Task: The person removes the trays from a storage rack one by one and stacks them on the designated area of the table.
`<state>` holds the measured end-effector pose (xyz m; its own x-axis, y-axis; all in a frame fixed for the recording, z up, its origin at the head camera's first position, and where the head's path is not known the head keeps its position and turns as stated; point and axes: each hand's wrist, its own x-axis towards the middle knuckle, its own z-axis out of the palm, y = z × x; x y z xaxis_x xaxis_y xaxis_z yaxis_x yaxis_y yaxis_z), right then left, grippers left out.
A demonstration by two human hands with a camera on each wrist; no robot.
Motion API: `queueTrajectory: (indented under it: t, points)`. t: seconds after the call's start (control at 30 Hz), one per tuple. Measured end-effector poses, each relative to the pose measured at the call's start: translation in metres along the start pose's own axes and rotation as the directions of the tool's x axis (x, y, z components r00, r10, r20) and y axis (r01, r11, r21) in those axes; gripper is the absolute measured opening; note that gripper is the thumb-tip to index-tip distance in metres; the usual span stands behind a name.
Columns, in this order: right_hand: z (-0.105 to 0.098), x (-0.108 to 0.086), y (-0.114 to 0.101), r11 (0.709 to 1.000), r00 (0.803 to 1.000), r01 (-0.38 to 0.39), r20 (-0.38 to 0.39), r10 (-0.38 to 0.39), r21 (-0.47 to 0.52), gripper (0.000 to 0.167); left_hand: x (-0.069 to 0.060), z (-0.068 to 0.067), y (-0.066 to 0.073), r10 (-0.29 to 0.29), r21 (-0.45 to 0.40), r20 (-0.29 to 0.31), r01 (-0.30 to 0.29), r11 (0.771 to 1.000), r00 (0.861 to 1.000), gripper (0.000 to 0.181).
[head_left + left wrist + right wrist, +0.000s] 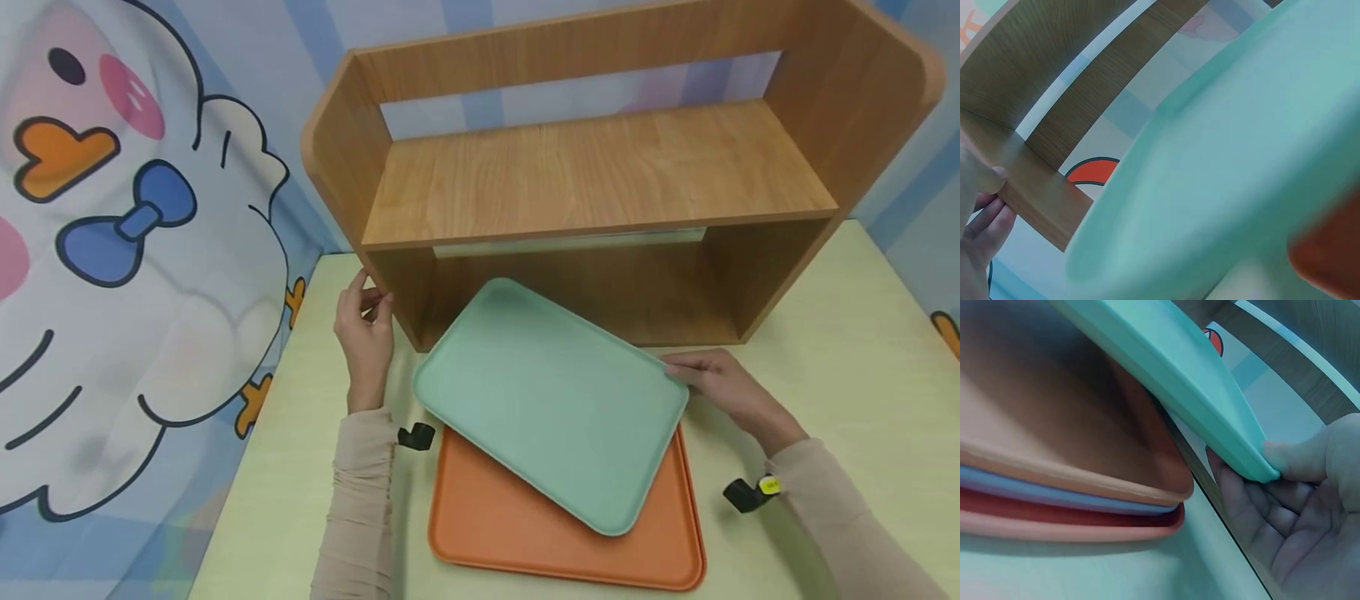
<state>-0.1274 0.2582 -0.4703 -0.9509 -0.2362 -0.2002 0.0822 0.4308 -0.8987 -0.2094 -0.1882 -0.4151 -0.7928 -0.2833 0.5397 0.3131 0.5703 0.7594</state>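
Observation:
A mint green tray (551, 400) is tilted over a stack of trays, its far left corner inside the shelf's lower opening. My right hand (723, 385) pinches its right corner, thumb on top and fingers beneath, as the right wrist view shows. Under it lies an orange tray (540, 542). In the right wrist view a blue tray (1072, 495) and a red tray (1085, 526) show below the orange one. My left hand (365, 337) grips the edge of the left side panel of a wooden shelf (592, 167), thumb and fingers on either side in the left wrist view.
The shelf stands at the back of a pale yellow table (840, 350), against a striped cloth backdrop (420, 21). A cloth printed with a cartoon duck (150, 275) hangs on the left. Small black wrist devices (417, 437) sit at both sleeves.

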Motion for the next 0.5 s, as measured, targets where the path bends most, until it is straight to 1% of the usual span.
queueTrajectory:
  t: [0.13,0.3,0.5]
  points:
    - [-0.0043,0.0021,-0.0021,0.999,0.999,-0.003,0.053,0.005,-0.047,0.043,0.0005,-0.0015,0.0005,-0.013,0.012,0.006,0.013,1.000,1.000,0.043]
    - [-0.0080,0.0032,-0.0025,0.998,0.994,0.004,0.108,0.003,-0.060,0.041,0.0009,-0.0015,0.0003,-0.028,0.018,0.020,0.028,0.999,0.999,0.044]
    - [-0.0098,0.0056,-0.0028,0.997,0.987,0.050,0.155,-0.040,-0.061,0.036,0.0010,-0.0022,0.0009,-0.039,0.028,0.029,0.038,0.999,0.999,0.044]
